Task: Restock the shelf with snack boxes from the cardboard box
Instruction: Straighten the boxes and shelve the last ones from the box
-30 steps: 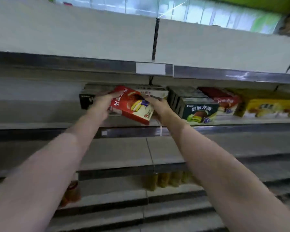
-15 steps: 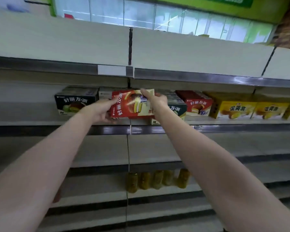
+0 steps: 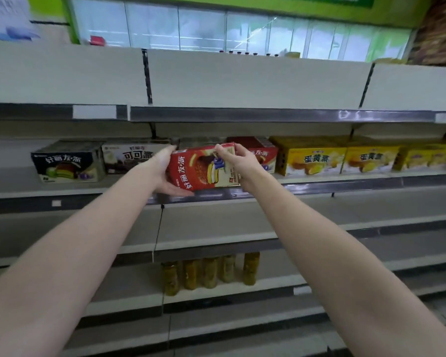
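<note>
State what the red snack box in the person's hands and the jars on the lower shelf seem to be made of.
Red snack box: probably printed paperboard, slightly glossy; sharp folded edges and flat printed faces. Jars: clear glass or plastic, as the yellowish contents show through; too blurred to tell which.

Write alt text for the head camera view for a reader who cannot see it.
Two bare hands, the left hand and right hand, hold a red snack box at the front edge of a shop shelf. Black, white, red and yellow boxes line the shelf; jars stand two shelves lower.
</note>
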`<state>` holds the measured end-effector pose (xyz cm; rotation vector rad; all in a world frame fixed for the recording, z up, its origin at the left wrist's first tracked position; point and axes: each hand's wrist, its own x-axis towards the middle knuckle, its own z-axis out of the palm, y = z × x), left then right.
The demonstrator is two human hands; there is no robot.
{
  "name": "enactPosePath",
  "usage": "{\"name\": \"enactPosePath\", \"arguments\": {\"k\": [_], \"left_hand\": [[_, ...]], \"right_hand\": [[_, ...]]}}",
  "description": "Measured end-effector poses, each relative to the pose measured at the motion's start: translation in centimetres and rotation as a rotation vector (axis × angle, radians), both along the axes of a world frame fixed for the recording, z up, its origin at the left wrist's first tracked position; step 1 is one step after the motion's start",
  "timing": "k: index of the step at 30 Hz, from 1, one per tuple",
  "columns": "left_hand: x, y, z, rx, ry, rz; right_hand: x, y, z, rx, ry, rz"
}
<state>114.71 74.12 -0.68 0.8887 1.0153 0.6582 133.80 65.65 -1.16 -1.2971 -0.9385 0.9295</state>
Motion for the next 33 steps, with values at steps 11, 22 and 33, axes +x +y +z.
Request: {"name": "enactPosePath", "arguments": {"k": [11, 22, 33], "left_hand": [[9.8, -4.5, -0.7, 0.291, -0.298, -0.085], [12.1, -2.2, -0.1, 0.458, -0.059, -0.065], [15.1, 0.6, 1.9, 0.874, 0.199, -0.192]], "right_hand": [[9.7, -2.1, -2.1, -0.013, 0.377, -0.125], [14.2, -2.0, -3.3, -0.075, 0.212, -0.058], [15.1, 0.4, -2.7, -0.162, -0.292, 0.018]]}}
